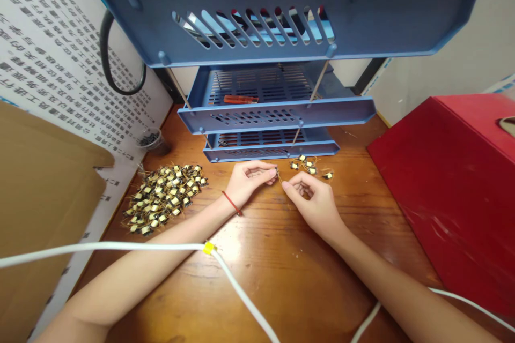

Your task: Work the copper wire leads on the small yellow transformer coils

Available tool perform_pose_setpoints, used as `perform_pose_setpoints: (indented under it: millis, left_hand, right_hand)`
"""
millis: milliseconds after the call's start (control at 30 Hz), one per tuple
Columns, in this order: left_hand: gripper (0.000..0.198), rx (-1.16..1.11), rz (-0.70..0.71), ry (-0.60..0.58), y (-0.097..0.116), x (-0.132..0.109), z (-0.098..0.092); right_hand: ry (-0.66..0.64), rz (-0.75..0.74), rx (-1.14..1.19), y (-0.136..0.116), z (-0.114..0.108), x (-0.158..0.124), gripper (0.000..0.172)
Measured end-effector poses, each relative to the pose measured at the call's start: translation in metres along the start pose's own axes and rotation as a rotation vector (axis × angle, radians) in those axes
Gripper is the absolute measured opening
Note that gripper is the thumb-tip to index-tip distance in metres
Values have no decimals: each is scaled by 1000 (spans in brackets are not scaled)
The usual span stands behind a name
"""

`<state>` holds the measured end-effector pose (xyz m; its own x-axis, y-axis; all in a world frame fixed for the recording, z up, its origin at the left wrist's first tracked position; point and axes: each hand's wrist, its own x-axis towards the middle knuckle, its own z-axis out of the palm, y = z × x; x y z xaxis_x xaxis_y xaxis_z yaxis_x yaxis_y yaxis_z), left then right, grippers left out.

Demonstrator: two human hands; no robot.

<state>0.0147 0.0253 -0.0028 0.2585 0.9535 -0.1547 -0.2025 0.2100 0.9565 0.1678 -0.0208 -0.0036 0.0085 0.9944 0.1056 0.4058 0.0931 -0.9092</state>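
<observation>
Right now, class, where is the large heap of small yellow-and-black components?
In the head view, the heap lies on the brown wooden table, left of the left hand and nearer the camera than the clear plastic cup.

A single head-worn camera faces forward and down over a nearby tabletop.

The left forearm and right forearm angle forward and inward; the left hand and right hand (bare, both) form tight pinches, near each other but apart.
</observation>
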Motion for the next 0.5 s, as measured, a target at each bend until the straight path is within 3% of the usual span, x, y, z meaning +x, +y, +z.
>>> perform_pose_setpoints:
  millis: [233,500]
  left_hand:
    - [29,15,3,24,-1,0,0]
    - [26,30,20,-16,-1,-1,0]
  right_hand:
    - [36,1,95,3,0,0,19]
    - [-49,-10,79,3,2,0,18]
